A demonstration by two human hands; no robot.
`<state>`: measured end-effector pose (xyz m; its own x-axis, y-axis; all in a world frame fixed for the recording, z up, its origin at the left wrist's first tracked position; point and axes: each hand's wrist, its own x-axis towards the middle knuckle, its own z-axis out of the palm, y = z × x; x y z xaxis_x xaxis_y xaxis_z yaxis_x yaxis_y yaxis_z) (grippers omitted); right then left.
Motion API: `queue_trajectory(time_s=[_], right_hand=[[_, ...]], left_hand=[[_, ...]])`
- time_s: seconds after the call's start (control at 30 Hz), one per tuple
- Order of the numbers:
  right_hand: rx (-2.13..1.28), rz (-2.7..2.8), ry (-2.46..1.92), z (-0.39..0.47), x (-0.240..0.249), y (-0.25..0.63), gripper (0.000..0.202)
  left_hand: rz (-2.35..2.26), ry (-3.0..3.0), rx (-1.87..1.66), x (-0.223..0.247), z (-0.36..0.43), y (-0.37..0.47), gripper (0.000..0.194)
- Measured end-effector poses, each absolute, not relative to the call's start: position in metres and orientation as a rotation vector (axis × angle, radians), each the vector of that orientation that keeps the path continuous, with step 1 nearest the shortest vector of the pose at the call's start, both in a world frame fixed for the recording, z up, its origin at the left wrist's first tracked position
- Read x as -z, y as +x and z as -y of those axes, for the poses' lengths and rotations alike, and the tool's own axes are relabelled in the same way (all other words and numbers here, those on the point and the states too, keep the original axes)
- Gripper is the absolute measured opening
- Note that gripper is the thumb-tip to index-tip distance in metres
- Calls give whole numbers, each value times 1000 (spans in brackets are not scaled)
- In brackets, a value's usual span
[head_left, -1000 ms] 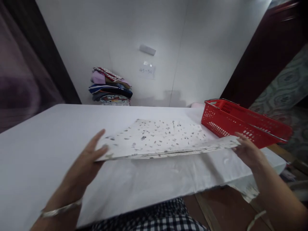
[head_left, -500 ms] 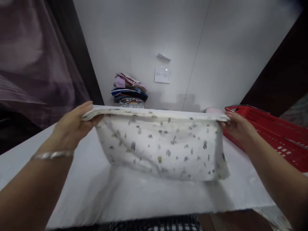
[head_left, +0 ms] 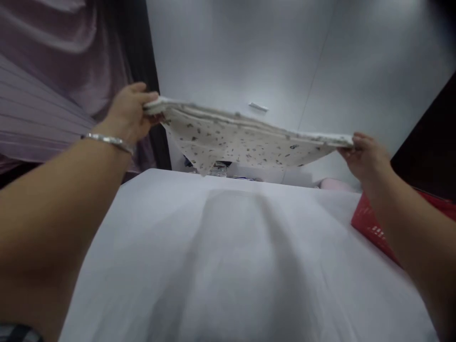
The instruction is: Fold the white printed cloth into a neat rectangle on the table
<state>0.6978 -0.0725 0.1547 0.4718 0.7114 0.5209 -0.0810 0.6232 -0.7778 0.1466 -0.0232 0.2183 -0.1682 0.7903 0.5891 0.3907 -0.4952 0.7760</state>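
A white cloth with a small dark print [head_left: 242, 145] is stretched in the air between both hands, its top edge folded in several layers. My left hand [head_left: 133, 111] pinches the left corner, thumb on top and fingers beneath. On the right, my right hand [head_left: 366, 152] grips the other corner, a little lower. The lower part of the cloth swings away toward the wall, above the far edge of the white table [head_left: 235, 237]. What kind of piece it is, I cannot make out.
A red plastic basket [head_left: 374, 223] stands at the table's right side, partly behind my right arm. Behind the table rises a pale wall [head_left: 235, 57]. Pinkish-purple fabric [head_left: 64, 57] hangs at the left. The cloth mostly hides the stack of folded fabrics [head_left: 219, 168].
Both hands have lifted the cloth higher off the table, the left more than the right. Its lower edge has swung away from me. The view has shifted, and the folded stack is now largely covered.
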Motion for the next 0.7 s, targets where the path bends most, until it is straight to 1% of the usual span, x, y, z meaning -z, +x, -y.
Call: queue_trajectory(time_s=[0.07, 0.1, 0.2, 0.3, 0.37, 0.4, 0.47, 0.57, 0.63, 0.7], right_hand=[[-620, 912, -863, 82, -111, 697, 15], [-665, 876, -925, 88, -84, 696, 15], [-832, 795, -1139, 116, 5, 690, 19], [-994, 672, -1422, 151, 92, 679, 20], [-1098, 615, -1562, 174, 134, 672, 19], [-1122, 607, -1579, 184, 147, 669, 20], [-1150, 612, -1595, 200, 158, 665, 21], [-1146, 666, -1619, 222, 151, 665, 25], [-1145, 710, -1682, 237, 142, 665, 28], [-1136, 737, -1758, 250, 138, 665, 29]], left_hand=[[-1242, 1385, -1725, -174, 33, 135, 58], [-1219, 1303, -1692, -145, 40, 130, 60], [-1275, 1142, -1418, -45, 70, 121, 63], [-1480, 879, -1162, 49, 105, 118, 75], [-1659, 758, -1003, 90, 125, 116, 78], [-1696, 752, -973, 103, 132, 115, 79], [-1747, 768, -946, 112, 142, 112, 80], [-1762, 856, -940, 105, 153, 108, 81], [-1805, 945, -874, 101, 160, 104, 81], [-1901, 1057, -778, 103, 169, 100, 76]])
